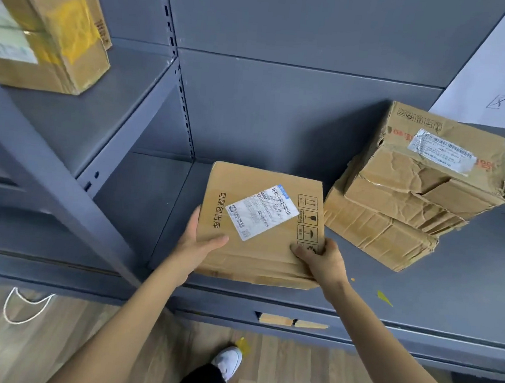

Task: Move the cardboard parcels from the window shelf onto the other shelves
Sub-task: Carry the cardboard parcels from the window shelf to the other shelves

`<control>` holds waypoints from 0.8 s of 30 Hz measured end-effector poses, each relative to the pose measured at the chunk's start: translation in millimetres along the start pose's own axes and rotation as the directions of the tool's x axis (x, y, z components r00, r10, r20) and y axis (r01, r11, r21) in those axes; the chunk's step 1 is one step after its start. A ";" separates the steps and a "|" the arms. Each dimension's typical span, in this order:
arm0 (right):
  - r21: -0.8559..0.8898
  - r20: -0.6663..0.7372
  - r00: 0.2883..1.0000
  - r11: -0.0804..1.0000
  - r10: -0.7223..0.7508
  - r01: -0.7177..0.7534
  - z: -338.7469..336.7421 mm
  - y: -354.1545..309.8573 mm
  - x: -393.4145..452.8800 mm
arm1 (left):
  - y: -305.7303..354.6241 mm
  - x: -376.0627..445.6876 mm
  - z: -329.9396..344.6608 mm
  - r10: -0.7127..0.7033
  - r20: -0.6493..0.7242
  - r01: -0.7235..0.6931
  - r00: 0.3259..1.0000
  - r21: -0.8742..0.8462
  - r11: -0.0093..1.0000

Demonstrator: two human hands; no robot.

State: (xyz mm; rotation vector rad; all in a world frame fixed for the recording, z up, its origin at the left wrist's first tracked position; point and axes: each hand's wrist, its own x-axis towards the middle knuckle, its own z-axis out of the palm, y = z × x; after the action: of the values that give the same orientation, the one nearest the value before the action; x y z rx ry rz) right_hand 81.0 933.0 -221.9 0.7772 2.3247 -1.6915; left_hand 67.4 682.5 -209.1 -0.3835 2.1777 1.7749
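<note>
Parcel (260,222): flat cardboard box, ctr of frame, top face up w/ white shipping label (262,213), black printed characters along its left side, handling symbols along right side. Near edge sits at shelf front; cannot tell if fully resting or partly lifted.
Left hand (198,241): at parcel's near-left corner; thumb lies across top face, fingers wrapped round the left side, out of sight. Grips the box.
Right hand (321,258): at parcel's near-right corner; thumb on top face over the lowest symbol, fingers curled over the right edge. Grips the box.
Parcel vs hands: box lies between both hands, extends away from them toward shelf back; both hands on its near end only.
Shelf (449,300): grey metal, lower-right of frame, carries parcel + stack.
Stack (413,193): two crumpled boxes, right of ctr, just beside the parcel's right edge; upper one has barcode label, sits skewed on lower one.
Upper-left box (45,35): blurred, yellow tape, on a higher shelf level, well apart from parcel.
Paper sign (500,66): white sheet, handwritten characters, upper right on back panel.
Floor (48,341): wood planks, bottom of frame; white cord at lower left, white shoe (228,362) bottom ctr.
Scraps: yellow bits on shelf right of right arm; one on floor by shoe.
</note>
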 end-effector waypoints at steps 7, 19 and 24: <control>0.187 0.052 0.988 0.973 -0.145 0.133 -30.1 -4.2 -34.8 | 0.1 -65.0 6.0 0.176 -0.065 -0.181 0.982 -0.069 0.981; 0.161 0.282 0.864 0.909 -0.416 0.385 -39.2 9.7 -123.1 | -35.1 -212.3 16.6 0.267 -0.469 -0.378 0.841 -0.159 0.912; 0.195 0.378 0.802 0.886 -0.464 0.421 -15.7 9.4 -150.2 | -49.8 -249.2 -3.1 0.231 -0.546 -0.385 0.805 -0.185 0.904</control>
State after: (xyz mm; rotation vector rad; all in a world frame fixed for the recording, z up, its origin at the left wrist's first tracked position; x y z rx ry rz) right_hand 216.2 902.8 -161.0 -0.1500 2.2267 -1.9257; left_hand 315.3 673.1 -154.3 -0.6676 2.4393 2.4222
